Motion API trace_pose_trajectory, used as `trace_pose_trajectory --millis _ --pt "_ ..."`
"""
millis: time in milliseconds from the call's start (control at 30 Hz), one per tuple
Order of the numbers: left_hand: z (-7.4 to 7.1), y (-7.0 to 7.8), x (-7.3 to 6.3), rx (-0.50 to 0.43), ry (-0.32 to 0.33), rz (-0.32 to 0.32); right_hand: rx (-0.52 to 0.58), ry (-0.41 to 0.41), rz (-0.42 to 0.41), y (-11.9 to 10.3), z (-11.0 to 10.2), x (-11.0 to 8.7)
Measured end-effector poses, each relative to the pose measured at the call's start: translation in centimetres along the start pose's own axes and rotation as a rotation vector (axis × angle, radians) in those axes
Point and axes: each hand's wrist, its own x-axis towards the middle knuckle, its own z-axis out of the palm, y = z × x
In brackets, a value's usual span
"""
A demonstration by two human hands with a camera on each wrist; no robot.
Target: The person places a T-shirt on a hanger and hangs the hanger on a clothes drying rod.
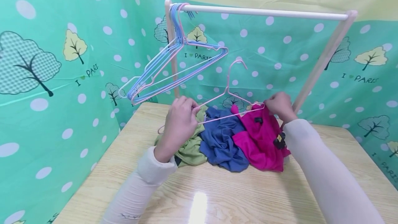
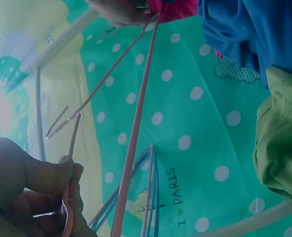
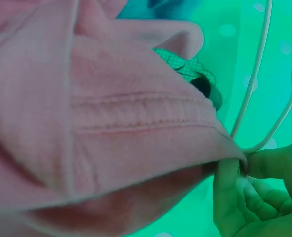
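Note:
My left hand (image 1: 181,123) grips one arm of a pink wire hanger (image 1: 228,78), its hook pointing up. In the left wrist view, the thumb and fingers curl round the hanger's wire (image 2: 72,140). My right hand (image 1: 280,106) pinches the upper edge of a magenta garment (image 1: 264,144) beside the hanger's other end. The right wrist view shows the garment's seamed edge (image 3: 146,116) between thumb and finger, with the hanger's corner touching it. The lower part of the magenta garment rests on the table.
Crumpled blue (image 1: 224,144) and green (image 1: 192,151) garments lie left of the magenta one on the wooden table (image 1: 248,196). Behind stands a rack with a white rail (image 1: 261,11); several blue, pink and white hangers (image 1: 178,54) hang at its left end.

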Motion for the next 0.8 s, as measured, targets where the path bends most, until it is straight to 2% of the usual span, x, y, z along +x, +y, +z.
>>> trace_pose_trajectory --millis 200,533,800 --pt "0.9 0.3 -0.3 -0.004 0.012 0.026 0.047 0.048 0.062 -0.2 -0.1 -0.2" --pt "1.6 0.5 -0.5 -0.029 -0.013 0.026 0.129 0.108 0.07 -1.0 0.0 -1.0" --pt "2.2 1.0 -0.7 -0.067 0.0 0.045 0.265 0.138 0.08 -3.4 0.0 -1.9"
